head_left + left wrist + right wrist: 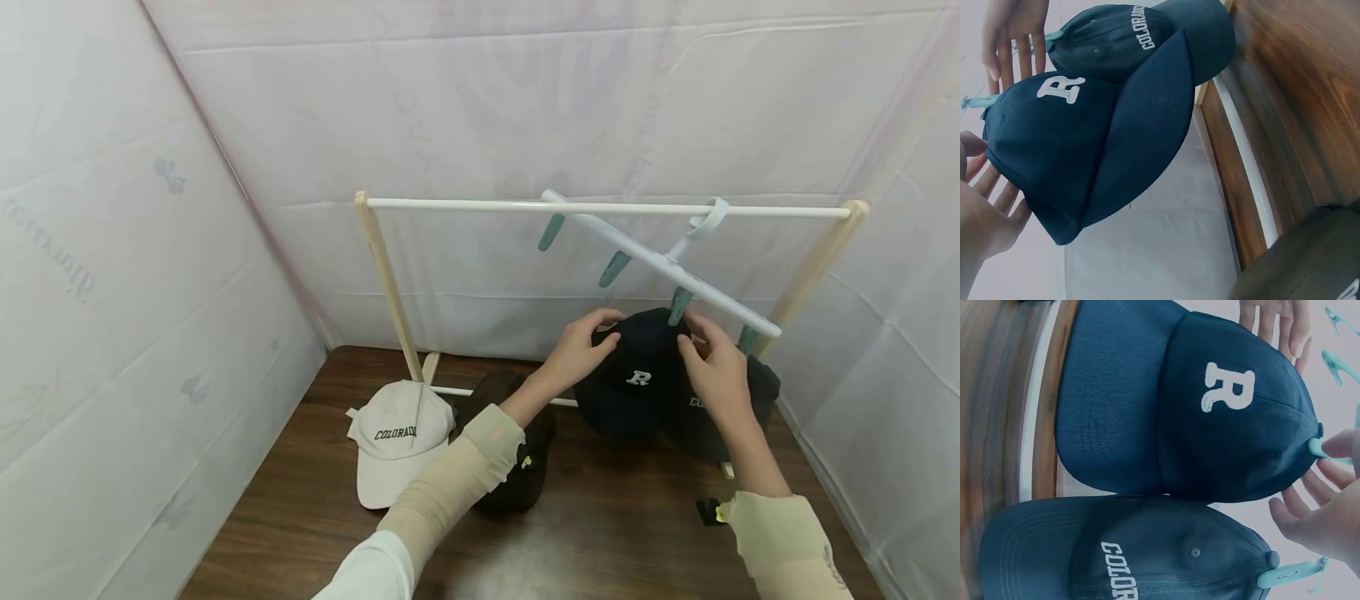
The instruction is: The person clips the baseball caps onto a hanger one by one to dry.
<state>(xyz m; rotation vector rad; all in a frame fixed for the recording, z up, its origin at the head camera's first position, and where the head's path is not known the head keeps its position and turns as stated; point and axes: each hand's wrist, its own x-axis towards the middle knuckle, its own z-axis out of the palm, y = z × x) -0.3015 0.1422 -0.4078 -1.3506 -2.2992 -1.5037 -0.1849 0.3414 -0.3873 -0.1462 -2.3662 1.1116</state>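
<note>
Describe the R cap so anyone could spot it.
On the rack, find the white hanger. Beneath it, between the left hand and right hand, is a navy cap. Its white R differs from the longer lettering on the adjacent dark cap.

In the head view, I read even light, soft sheen on the table (pixel 570 546); the navy cap (pixel 626 408) renders near-black. Wrist views: bluish, backdrop (pixel 1147 244) pale.

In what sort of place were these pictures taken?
Probably a small staged work corner, though I cannot be certain: pale printed sheeting walls in a brown wood-look table on three visible sides, and a rack there carries a clip hanger.
</note>
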